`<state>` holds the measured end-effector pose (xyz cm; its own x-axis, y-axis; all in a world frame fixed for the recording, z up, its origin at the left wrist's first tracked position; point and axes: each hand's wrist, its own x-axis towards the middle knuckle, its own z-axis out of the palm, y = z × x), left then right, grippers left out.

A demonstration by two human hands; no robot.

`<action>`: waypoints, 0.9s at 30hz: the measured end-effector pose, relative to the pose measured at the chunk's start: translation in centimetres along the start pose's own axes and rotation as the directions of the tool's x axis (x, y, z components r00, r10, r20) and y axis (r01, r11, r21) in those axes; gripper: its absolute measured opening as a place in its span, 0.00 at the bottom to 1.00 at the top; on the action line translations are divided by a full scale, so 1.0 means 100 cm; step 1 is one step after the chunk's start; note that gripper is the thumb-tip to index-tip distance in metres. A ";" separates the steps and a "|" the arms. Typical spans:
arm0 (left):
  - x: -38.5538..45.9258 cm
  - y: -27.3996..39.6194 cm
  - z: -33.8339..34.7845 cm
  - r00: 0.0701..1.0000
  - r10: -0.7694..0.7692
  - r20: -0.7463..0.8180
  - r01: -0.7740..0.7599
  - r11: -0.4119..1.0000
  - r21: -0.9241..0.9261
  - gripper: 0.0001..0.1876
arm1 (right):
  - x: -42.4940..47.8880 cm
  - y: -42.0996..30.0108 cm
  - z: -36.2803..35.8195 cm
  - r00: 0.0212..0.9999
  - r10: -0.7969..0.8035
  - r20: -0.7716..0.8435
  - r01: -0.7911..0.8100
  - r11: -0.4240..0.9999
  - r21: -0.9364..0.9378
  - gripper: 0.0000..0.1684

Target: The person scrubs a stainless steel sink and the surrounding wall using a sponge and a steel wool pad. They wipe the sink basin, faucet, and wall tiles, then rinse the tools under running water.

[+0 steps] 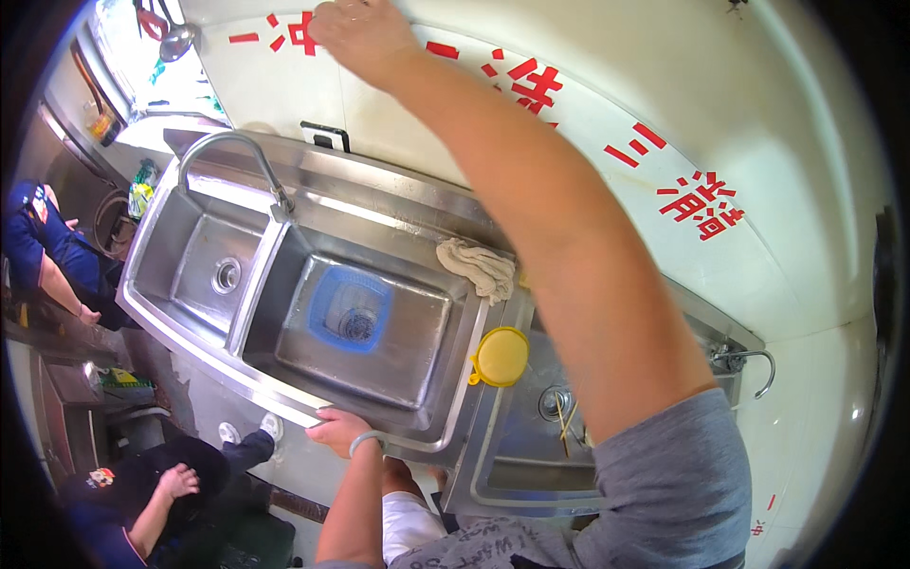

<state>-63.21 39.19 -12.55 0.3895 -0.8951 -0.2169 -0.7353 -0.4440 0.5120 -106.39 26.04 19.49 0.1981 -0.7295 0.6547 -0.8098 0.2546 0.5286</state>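
My left hand [343,432], with a pale band at its wrist, grips the front rim of the stainless-steel sink [281,398]. High across the basins reaches my right arm; my right hand [364,35] is at the wall beside red lettering, its fingers curled and partly cut off by the picture's top edge. Whether it holds anything is not visible. In the large middle basin lies a blue plastic basket [321,302] over the drain. A crumpled cloth [478,269] lies on the back right corner, and a round yellow object [502,357] with a loop rests on the divider.
A curved faucet [231,136] stands behind the left basins. Wooden chopsticks [566,427] lie in the right basin, near another faucet [764,377]. Two people in dark clothes [50,242] are at the left. A ladle [176,43] hangs by the window.
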 end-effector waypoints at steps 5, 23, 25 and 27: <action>0.013 -0.011 0.005 1.000 -0.003 -0.019 0.003 0.999 0.039 0.27 | -0.066 0.031 -0.045 0.997 -0.048 -0.053 0.043 0.995 -0.090 0.07; 0.014 -0.007 0.014 0.999 0.004 -0.051 -0.004 1.000 -0.012 0.27 | -0.332 0.141 -0.261 0.921 0.351 0.171 -0.264 0.882 -0.390 0.16; 0.017 -0.010 0.013 0.998 0.045 -0.039 -0.046 0.999 -0.021 0.27 | -0.283 0.130 -0.222 0.994 -0.022 0.103 0.065 0.896 -0.440 0.15; 0.019 -0.012 0.007 0.996 0.039 -0.077 -0.039 0.999 0.003 0.27 | -0.255 0.134 -0.227 0.923 0.367 0.120 -0.338 0.918 -0.207 0.16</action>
<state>-62.01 37.96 -14.15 0.4021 -0.9060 -0.1320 -0.7518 -0.4090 0.5172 -109.76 62.52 22.15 -0.1807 -0.6559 0.7329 -0.6960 0.6117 0.3759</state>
